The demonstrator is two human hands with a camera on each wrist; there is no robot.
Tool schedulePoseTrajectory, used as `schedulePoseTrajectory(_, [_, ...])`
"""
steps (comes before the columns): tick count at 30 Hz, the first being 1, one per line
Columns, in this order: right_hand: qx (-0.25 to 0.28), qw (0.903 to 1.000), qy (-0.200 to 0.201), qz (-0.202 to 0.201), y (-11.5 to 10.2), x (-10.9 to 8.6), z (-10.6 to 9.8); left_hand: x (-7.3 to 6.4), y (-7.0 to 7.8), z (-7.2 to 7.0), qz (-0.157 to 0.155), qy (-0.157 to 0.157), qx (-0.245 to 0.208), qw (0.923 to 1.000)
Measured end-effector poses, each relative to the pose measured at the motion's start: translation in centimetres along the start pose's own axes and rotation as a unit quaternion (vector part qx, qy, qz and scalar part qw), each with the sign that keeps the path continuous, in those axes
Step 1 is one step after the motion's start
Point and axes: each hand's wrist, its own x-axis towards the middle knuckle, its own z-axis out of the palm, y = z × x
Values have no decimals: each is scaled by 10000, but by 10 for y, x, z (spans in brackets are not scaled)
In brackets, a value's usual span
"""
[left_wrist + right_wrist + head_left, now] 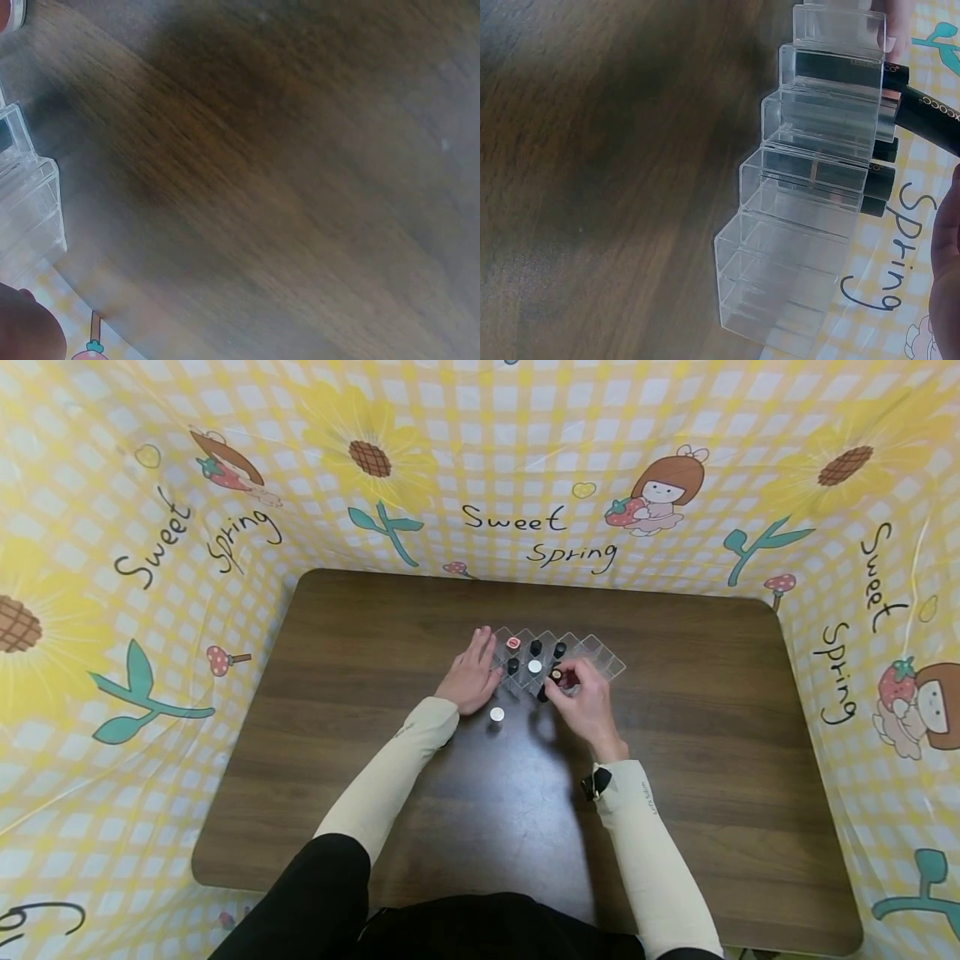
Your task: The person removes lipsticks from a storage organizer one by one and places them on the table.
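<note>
A clear stepped lipstick organizer (600, 653) stands on the table, holding several lipstick tubes. My right hand (587, 702) pinches a black lipstick tube (930, 118) above it, the tube tilted, with pale lettering on its side. My left hand (471, 677) lies with fingers straight along the organizer's left end. Inside the compartments are a red-topped tube (513, 643), a white-topped tube (535, 667) and several black ones. Only a fingertip (30, 322) of the left hand shows in the left wrist view, beside the organizer's clear wall (34, 199).
A white-capped tube (497, 716) stands upright on the wooden table (337, 693), in front of the organizer and near the left wrist. A yellow checked cloth (517, 468) hangs behind the table and at both sides. The organizer's right-end compartments (772, 292) hold no tubes.
</note>
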Motion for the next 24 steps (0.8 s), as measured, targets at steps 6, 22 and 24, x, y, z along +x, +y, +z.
schedulePoseTrajectory(6, [14, 9996, -253, 95, 1, -3, 1, -1, 2, -1, -19, 1, -51, 10000])
schedulePoseTrajectory(22, [-265, 9989, -385, -68, 3, -10, 7, -1, 2, -1, -18, 38, -98, 9999])
schedulePoseTrajectory(24, [-261, 9987, -431, -45, 3, -11, 8, -1, 1, -1, -21, 34, -71, 10000])
